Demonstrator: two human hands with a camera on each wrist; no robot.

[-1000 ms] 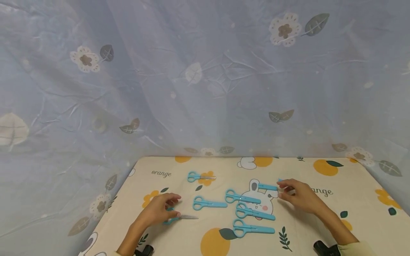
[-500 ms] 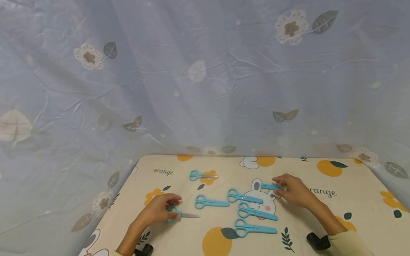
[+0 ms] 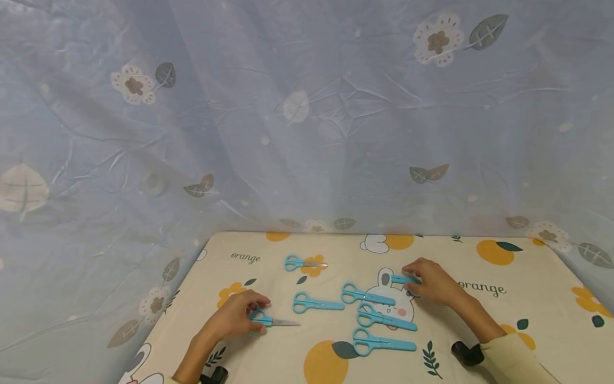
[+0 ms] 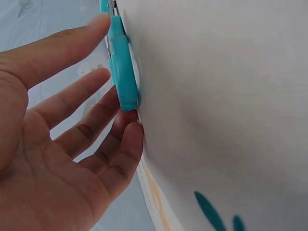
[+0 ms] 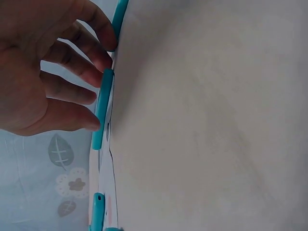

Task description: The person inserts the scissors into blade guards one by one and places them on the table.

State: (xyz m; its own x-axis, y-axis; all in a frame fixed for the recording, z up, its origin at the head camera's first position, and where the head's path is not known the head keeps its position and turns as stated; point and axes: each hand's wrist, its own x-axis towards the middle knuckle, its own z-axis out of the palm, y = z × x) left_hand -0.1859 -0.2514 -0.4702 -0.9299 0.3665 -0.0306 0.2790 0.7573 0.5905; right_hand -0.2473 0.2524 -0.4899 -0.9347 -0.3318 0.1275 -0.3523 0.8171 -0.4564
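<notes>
My left hand (image 3: 235, 316) lies around the handle of blue scissors (image 3: 261, 318) with bare blades, at the left of the table. In the left wrist view the thumb is at the upper part of the handle (image 4: 124, 72), with the other fingers loosely bent behind it. My right hand (image 3: 429, 280) reaches over a blue blade sheath (image 3: 402, 279) by the printed rabbit's ear. In the right wrist view this sheath (image 5: 102, 108) lies beside the thumb tip, fingers spread and loosely bent. A second blue piece (image 5: 119, 17) shows past the little finger.
Uncovered scissors (image 3: 292, 263) lie at the back left. Sheathed scissors (image 3: 316, 304) lie mid-table, and three more sheathed pairs (image 3: 368, 294) are stacked in a column to their right. A patterned cloth (image 3: 446, 341) covers the table, and a grey curtain (image 3: 307, 133) hangs behind.
My right hand has moved left, farther over the sheath. The left thumb has shifted so more of the scissors' handle shows. The head view has turned slightly.
</notes>
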